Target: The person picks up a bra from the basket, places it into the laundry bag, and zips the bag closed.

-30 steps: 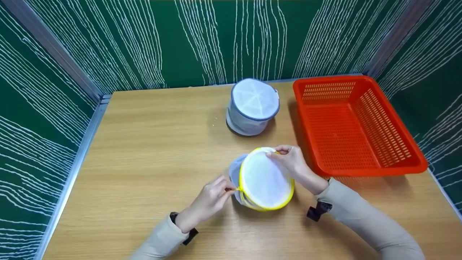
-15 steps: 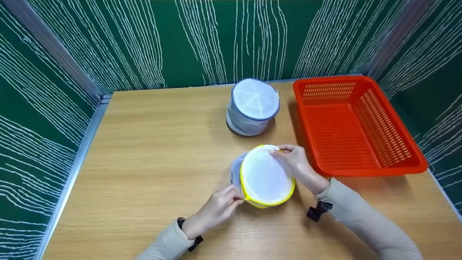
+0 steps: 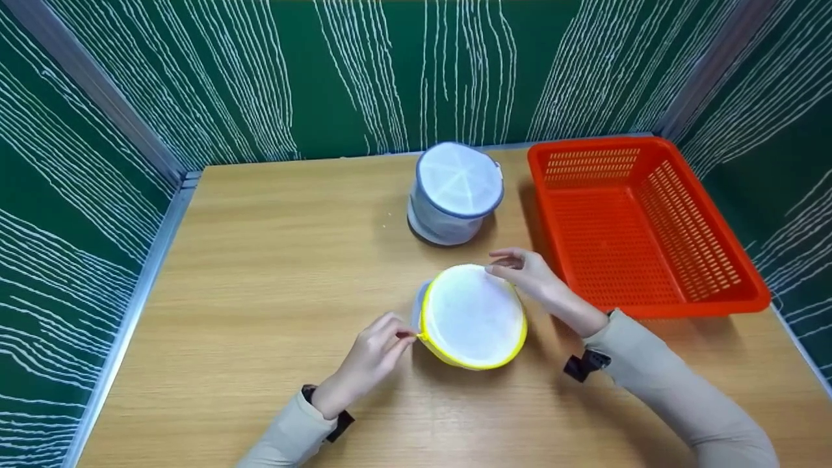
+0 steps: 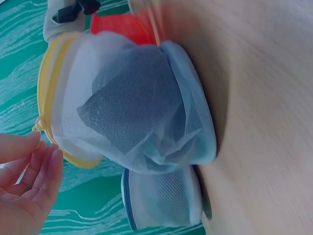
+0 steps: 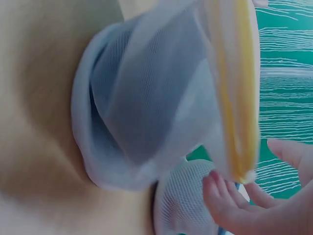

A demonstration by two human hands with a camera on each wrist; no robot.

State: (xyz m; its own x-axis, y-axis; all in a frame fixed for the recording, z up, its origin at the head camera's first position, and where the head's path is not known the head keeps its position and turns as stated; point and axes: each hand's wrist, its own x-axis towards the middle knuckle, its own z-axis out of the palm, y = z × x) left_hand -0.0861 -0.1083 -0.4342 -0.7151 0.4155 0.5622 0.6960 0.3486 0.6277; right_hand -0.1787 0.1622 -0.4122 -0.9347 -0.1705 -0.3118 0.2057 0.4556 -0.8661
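Observation:
A round white mesh laundry bag (image 3: 476, 317) with yellow zipper trim stands on the table, its top tilted. Through its side a darker grey patch (image 4: 132, 98) shows in the left wrist view. At the bag's left edge my left hand (image 3: 367, 364) pinches the small yellow zipper pull (image 4: 38, 125) between thumb and fingers. By the far right of the rim is my right hand (image 3: 534, 281). Its thumb and fingers are spread apart around the yellow edge (image 5: 242, 147) in the right wrist view, fingertips right at the rim.
Behind the bag stands a second mesh laundry bag (image 3: 458, 185) with grey-blue trim. An orange-red plastic basket (image 3: 669, 309) sits at the right of the wooden table (image 3: 273, 260). Green walls (image 3: 338, 78) with white lines enclose the back and sides.
My left hand dips down along the bag's edge with the zipper pull, then comes back up and left. My right hand's pinch on the far rim has loosened. The bag's top shifts slightly left.

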